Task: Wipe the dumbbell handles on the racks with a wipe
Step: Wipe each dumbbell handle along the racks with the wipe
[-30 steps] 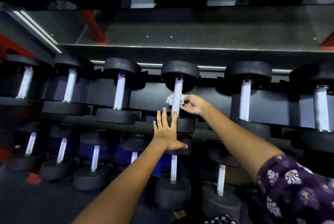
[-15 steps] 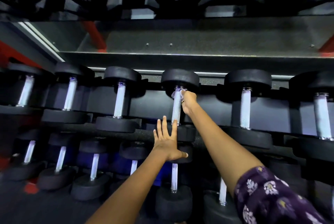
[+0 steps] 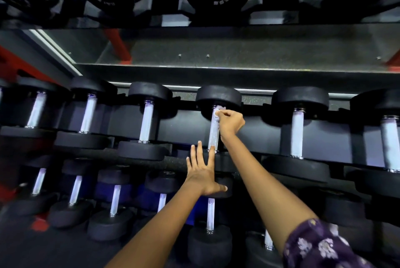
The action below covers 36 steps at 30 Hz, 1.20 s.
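The rack (image 3: 216, 77) carries three tiers of dumbbells. On the middle tier, the dumbbell handle (image 3: 213, 131) stands fourth from the left edge. The right hand (image 3: 229, 122) holds the wipe (image 3: 221, 109) against the far end of this handle, just below the rear head. The left hand (image 3: 204, 172) lies flat on the front edge of the middle tier, directly before the handle. The lower tier sits below and in front; the upper tier sits above.

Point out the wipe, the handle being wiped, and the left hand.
wipe (image 3: 221, 108), head view, bunched tip above the fingers
dumbbell handle (image 3: 213, 131), head view, mid knurled shaft
left hand (image 3: 203, 172), head view, back of hand
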Each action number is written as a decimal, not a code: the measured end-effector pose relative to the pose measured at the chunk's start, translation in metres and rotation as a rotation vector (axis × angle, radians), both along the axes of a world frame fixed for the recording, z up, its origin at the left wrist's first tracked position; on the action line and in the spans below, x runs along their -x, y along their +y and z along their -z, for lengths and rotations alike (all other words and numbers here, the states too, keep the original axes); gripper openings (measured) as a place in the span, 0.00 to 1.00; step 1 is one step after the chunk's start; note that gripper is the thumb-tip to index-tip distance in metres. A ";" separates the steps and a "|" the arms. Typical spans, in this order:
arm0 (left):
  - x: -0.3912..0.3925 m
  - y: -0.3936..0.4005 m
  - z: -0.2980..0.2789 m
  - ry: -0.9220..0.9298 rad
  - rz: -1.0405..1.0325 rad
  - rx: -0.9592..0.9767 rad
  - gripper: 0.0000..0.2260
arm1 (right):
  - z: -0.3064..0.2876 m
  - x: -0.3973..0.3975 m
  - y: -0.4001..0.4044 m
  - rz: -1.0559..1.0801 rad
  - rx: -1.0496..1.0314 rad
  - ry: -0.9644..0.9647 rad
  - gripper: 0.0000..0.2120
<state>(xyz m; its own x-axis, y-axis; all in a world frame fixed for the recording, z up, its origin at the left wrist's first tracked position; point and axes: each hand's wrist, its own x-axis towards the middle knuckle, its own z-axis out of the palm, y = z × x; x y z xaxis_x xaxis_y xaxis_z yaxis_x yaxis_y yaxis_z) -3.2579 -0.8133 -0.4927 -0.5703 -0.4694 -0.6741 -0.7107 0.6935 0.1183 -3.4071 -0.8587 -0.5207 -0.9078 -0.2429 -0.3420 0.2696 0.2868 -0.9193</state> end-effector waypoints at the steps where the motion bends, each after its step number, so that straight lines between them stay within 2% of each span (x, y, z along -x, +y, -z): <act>1: 0.000 0.001 0.000 -0.005 0.000 -0.001 0.54 | -0.004 -0.002 -0.001 0.005 -0.018 0.038 0.04; 3: 0.000 0.001 0.001 -0.005 -0.003 -0.002 0.54 | -0.007 -0.008 -0.005 0.007 -0.050 0.126 0.04; 6: 0.000 0.000 0.002 0.000 -0.006 -0.002 0.55 | -0.001 -0.015 -0.006 -0.117 -0.078 0.287 0.05; 10: 0.001 0.000 0.001 -0.005 -0.007 0.005 0.54 | -0.001 -0.010 0.002 -0.145 -0.128 0.318 0.06; 14: 0.000 0.000 0.000 0.006 -0.005 -0.005 0.55 | 0.004 -0.022 0.027 -0.521 -0.264 0.504 0.07; 16: 0.000 0.001 0.000 0.003 0.002 0.000 0.55 | 0.001 -0.010 0.027 -0.587 -0.308 0.500 0.07; 21: 0.000 0.000 0.000 -0.010 0.004 0.009 0.54 | -0.003 -0.003 0.006 -0.435 -0.324 0.371 0.05; 27: 0.001 0.001 0.001 0.005 0.003 0.013 0.56 | 0.010 -0.021 0.042 -0.670 -0.377 0.412 0.05; 33: 0.001 0.000 0.001 0.008 0.005 0.031 0.55 | -0.008 0.004 0.011 -0.508 -0.304 0.448 0.06; 36: 0.000 0.001 0.001 0.023 0.002 0.025 0.56 | 0.000 -0.013 0.034 -0.633 -0.357 0.503 0.06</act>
